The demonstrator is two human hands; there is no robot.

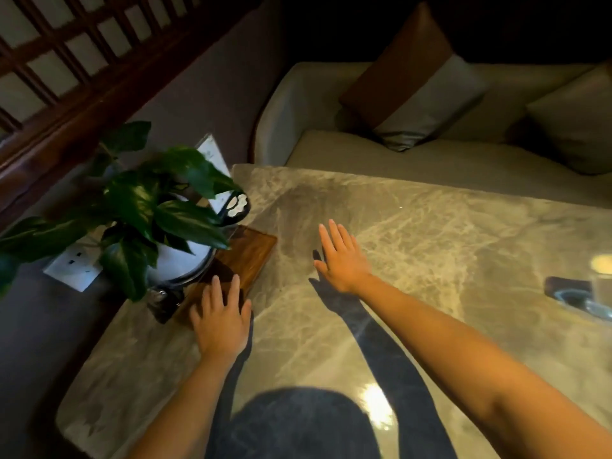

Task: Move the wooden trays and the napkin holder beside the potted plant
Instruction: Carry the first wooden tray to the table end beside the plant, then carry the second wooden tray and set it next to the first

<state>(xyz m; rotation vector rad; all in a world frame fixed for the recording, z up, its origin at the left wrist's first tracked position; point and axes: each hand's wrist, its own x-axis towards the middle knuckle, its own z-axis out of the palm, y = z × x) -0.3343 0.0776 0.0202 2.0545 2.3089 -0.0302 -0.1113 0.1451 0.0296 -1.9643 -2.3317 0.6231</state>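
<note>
One wooden tray [246,256], one potted plant [149,207], two bare hands, left [222,321] and right [342,260], one marble surface [430,246], one glass [601,293], two cushions, one striped [417,91], one plain [576,120], one sofa [364,154]

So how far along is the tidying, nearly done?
Seemingly well along. One wooden tray already lies beside the plant, and the left hand rests flat on its near end. The right hand hovers open over the bare table, holding nothing. I can't tell whether more than one tray is there, and no napkin holder is clearly visible, so that may remain.
</note>
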